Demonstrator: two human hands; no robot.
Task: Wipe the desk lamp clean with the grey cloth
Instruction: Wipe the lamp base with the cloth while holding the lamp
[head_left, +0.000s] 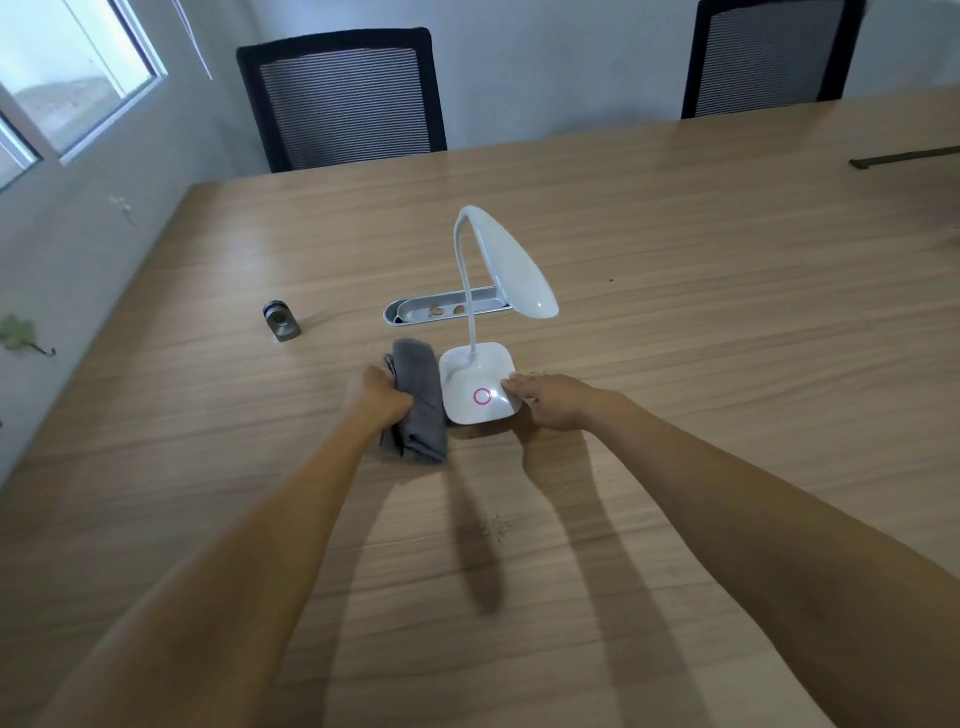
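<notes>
Pickup step: my left hand (376, 397) closes on the grey cloth (418, 402); my right hand (553, 402), fingers loosely open, steadies the desk lamp (478, 389) base. Next, I lift the cloth rightward onto it.

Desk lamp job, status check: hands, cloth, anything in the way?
Left hand shut on grey cloth, beside the base. Right hand steadying desk lamp base, fingers on its edge. Lamp upright. Nothing blocking.

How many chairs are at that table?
2. One chair stands at the table's far edge on the left, another at far right. More may sit outside the view.
</notes>
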